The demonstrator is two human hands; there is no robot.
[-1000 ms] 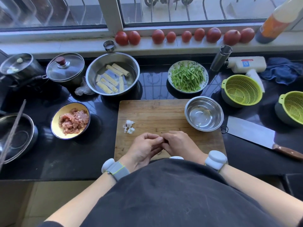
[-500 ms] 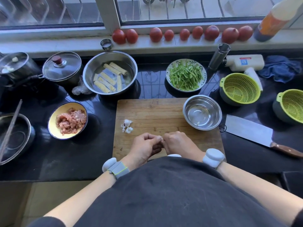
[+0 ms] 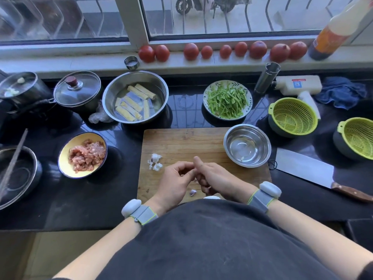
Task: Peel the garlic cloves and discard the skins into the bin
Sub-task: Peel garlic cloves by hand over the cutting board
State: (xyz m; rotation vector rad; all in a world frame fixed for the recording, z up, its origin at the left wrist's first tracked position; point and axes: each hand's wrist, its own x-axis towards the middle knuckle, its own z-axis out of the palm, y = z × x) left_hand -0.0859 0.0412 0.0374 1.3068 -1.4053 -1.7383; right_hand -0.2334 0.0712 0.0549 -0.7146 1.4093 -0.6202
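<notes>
A: What are the hands doing?

B: Both are meeting over the near half of the cutting board (image 3: 181, 142). The left hand (image 3: 175, 182) is curling its fingers inward, and the right hand (image 3: 216, 178) is pinching at the same spot with thumb raised. A garlic clove (image 3: 195, 179) seems to be sitting between the fingertips, though only a pale sliver is showing, so I can't be sure how each hand is gripping it.

A: Anything lying loose?

B: A purplish skin piece (image 3: 192, 192) is lying on the board just below the hands, close to the near edge. A small heap of garlic pieces (image 3: 155, 161) is sitting near the board's left edge, apart from the left hand.

A: How much room is around them?

B: The far half of the board is showing bare wood. A small steel bowl (image 3: 247, 145) is standing on the board's far right corner, with one pale piece inside. A cleaver (image 3: 302, 167) is lying on the black counter just past the right edge, handle pointing right. To the left, a yellow bowl of minced meat (image 3: 82, 154) is sitting off the board, well apart from it.

A: And beyond?

B: A large steel bowl (image 3: 135, 97) and a plate of green strips (image 3: 228, 100) are sitting behind the board, tomatoes (image 3: 222, 50) lining the sill.
</notes>
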